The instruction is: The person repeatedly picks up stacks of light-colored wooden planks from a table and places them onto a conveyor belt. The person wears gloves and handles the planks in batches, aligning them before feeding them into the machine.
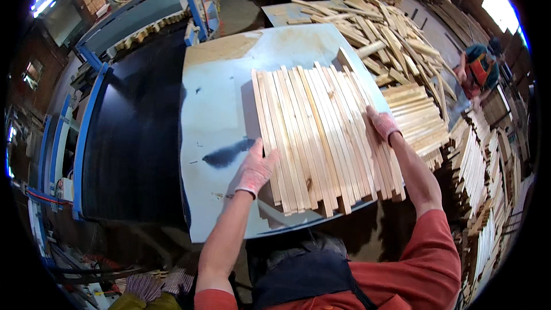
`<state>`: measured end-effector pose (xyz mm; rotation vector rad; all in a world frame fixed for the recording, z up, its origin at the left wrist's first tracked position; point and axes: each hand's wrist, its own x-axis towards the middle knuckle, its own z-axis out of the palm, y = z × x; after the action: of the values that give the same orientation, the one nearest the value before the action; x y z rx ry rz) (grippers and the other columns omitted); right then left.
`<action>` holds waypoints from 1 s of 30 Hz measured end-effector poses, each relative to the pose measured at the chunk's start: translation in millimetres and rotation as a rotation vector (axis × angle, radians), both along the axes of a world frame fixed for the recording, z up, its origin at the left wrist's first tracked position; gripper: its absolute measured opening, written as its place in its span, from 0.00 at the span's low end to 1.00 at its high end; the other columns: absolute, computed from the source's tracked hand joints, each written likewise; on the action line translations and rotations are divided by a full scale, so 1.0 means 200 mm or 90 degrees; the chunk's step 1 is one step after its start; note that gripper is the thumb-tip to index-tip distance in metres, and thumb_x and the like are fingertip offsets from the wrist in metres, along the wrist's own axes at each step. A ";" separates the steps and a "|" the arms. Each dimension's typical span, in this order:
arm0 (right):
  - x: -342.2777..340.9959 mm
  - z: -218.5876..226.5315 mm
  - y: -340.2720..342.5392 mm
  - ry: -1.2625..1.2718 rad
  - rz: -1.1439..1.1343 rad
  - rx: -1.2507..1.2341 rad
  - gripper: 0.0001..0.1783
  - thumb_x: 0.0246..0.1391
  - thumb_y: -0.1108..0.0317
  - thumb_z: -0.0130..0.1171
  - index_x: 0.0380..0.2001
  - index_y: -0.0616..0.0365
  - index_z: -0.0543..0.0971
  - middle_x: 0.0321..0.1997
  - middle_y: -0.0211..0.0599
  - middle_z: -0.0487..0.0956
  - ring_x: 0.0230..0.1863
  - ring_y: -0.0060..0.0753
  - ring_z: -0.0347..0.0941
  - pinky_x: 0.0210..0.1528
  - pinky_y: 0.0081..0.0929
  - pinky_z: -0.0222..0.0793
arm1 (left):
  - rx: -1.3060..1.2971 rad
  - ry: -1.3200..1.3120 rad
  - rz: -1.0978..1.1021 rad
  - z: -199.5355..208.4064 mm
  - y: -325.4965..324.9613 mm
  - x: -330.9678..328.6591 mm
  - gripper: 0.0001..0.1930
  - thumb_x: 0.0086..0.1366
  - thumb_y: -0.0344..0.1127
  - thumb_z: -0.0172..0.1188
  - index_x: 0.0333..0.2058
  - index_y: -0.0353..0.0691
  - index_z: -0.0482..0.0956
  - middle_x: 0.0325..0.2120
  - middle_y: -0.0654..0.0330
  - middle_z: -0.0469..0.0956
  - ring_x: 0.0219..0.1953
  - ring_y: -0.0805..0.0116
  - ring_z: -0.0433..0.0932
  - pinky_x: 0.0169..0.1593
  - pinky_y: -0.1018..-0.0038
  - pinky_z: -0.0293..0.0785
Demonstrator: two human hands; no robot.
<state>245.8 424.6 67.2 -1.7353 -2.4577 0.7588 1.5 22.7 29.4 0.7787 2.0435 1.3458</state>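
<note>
Slats [313, 138]: one row, ends uneven

On the table [221, 92], right half. Left hand [255, 171], mid-table, at the row's left side: thumb parted from fingers. Right hand [383, 123], by the table's right edge, at the row's other side: finger spacing I cannot tell, nor whether either hand pinches. Stack [416, 115], right of the table: rowed. Pile [396, 46], past the table's far right corner: jumbled. I judge this row mostly laid, its ends unlevelled, the pile unsorted.

Left of my left hand [256, 169], the pale-blue tabletop [215, 112] lies open; beyond my right hand [384, 124], stacked slats [418, 117] and a loose wood heap [396, 43] obstruct.
</note>
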 end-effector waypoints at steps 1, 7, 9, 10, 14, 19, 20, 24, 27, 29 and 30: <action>0.03 -0.01 -0.01 0.017 0.003 -0.012 0.57 0.59 0.20 0.45 0.53 0.75 0.82 0.50 0.69 0.84 0.58 0.62 0.80 0.60 0.49 0.71 | -0.001 0.023 0.018 -0.05 0.01 0.04 0.39 0.64 0.55 0.66 0.64 0.30 0.70 0.58 0.36 0.78 0.63 0.43 0.76 0.67 0.56 0.70; 0.03 -0.07 -0.20 0.047 0.044 -0.062 0.51 0.55 0.24 0.57 0.42 0.75 0.84 0.39 0.58 0.85 0.43 0.52 0.82 0.49 0.45 0.74 | -0.223 0.141 0.112 -0.12 -0.09 0.04 0.58 0.61 0.66 0.65 0.76 0.30 0.51 0.66 0.35 0.70 0.68 0.41 0.71 0.71 0.57 0.65; 0.04 -0.17 -0.19 0.093 0.088 -0.079 0.50 0.55 0.26 0.59 0.43 0.75 0.84 0.37 0.57 0.85 0.42 0.51 0.82 0.49 0.44 0.75 | -0.244 0.080 0.116 0.02 -0.15 0.02 0.58 0.61 0.64 0.66 0.77 0.32 0.50 0.71 0.36 0.65 0.73 0.45 0.66 0.74 0.61 0.61; -0.02 -0.11 -0.31 0.085 0.104 -0.074 0.47 0.54 0.29 0.62 0.43 0.73 0.85 0.35 0.53 0.85 0.40 0.45 0.82 0.47 0.43 0.75 | -0.241 0.086 0.135 0.01 -0.21 0.00 0.58 0.61 0.64 0.66 0.77 0.33 0.49 0.70 0.36 0.65 0.72 0.44 0.67 0.74 0.60 0.62; -0.14 -0.11 -0.50 0.198 0.083 -0.156 0.38 0.58 0.36 0.66 0.41 0.71 0.85 0.32 0.44 0.84 0.36 0.35 0.78 0.42 0.38 0.74 | -0.242 0.120 0.157 0.02 -0.35 -0.10 0.59 0.61 0.64 0.66 0.78 0.34 0.46 0.66 0.36 0.70 0.67 0.42 0.73 0.70 0.58 0.67; -0.42 -0.15 -0.72 0.273 0.135 -0.202 0.27 0.61 0.46 0.70 0.30 0.65 0.82 0.23 0.31 0.77 0.27 0.27 0.70 0.31 0.34 0.67 | -0.286 0.175 0.197 0.04 -0.60 -0.30 0.58 0.63 0.66 0.63 0.78 0.36 0.45 0.60 0.36 0.76 0.61 0.42 0.78 0.65 0.57 0.73; -0.51 -0.16 -0.81 0.252 0.154 -0.206 0.25 0.61 0.48 0.70 0.31 0.65 0.82 0.23 0.31 0.77 0.27 0.25 0.69 0.30 0.33 0.66 | -0.311 0.186 0.210 0.02 -0.70 -0.37 0.56 0.64 0.67 0.61 0.79 0.39 0.46 0.59 0.36 0.77 0.61 0.42 0.78 0.64 0.56 0.73; -0.73 -0.23 -1.17 0.251 0.199 -0.232 0.23 0.59 0.52 0.71 0.32 0.65 0.82 0.24 0.30 0.78 0.27 0.22 0.70 0.31 0.31 0.69 | -0.420 0.206 0.215 -0.03 -1.02 -0.62 0.53 0.65 0.69 0.59 0.78 0.45 0.50 0.58 0.38 0.77 0.59 0.41 0.78 0.62 0.54 0.74; -0.94 -0.12 -1.47 0.194 0.238 -0.278 0.20 0.59 0.54 0.69 0.37 0.65 0.83 0.27 0.30 0.80 0.29 0.22 0.73 0.34 0.30 0.71 | -0.519 0.269 0.197 -0.10 -1.27 -0.77 0.52 0.65 0.73 0.56 0.77 0.47 0.53 0.60 0.41 0.74 0.59 0.40 0.78 0.62 0.50 0.74; -1.07 -0.10 -1.64 0.223 0.230 -0.349 0.22 0.60 0.56 0.68 0.47 0.65 0.82 0.39 0.32 0.85 0.38 0.22 0.77 0.42 0.26 0.74 | -0.529 0.249 0.227 -0.02 -1.37 -0.87 0.51 0.66 0.74 0.54 0.77 0.47 0.54 0.67 0.41 0.68 0.67 0.40 0.70 0.69 0.46 0.65; -1.16 -0.14 -1.78 0.259 0.250 -0.379 0.23 0.61 0.56 0.68 0.50 0.65 0.81 0.41 0.33 0.85 0.40 0.22 0.77 0.45 0.26 0.75 | -0.554 0.330 0.263 -0.11 -1.51 -0.96 0.50 0.67 0.74 0.52 0.77 0.45 0.54 0.71 0.40 0.62 0.71 0.40 0.63 0.72 0.45 0.57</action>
<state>13.6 69.1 39.0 -1.0230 -2.4356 1.8235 -190.5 -278.7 8.2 0.3162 2.9591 0.2921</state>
